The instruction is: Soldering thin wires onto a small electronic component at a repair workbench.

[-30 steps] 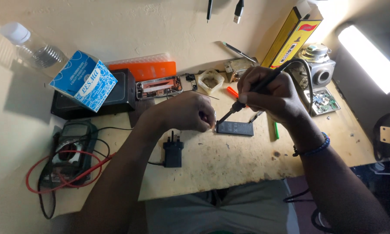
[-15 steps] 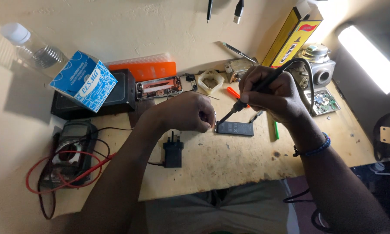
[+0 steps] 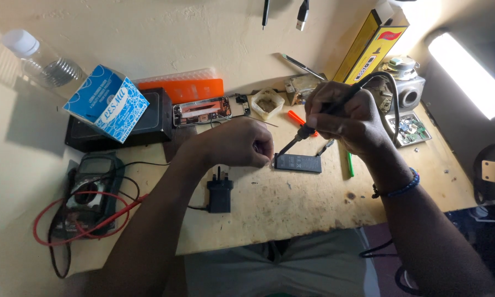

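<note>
Head view, near to far: keep left hand curled shut, pinning flat black battery at its left end on table, and right hand, clenched round soldering iron, steady, tip only on battery's corner.

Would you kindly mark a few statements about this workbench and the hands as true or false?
1. The right hand holds a soldering iron. True.
2. The iron's tip points at the multimeter. False: it points at the left end of the flat black battery.
3. The left hand rests closed beside that battery. True.
4. The black plug adapter lies on the blue box. False: it lies on the bench.
</note>
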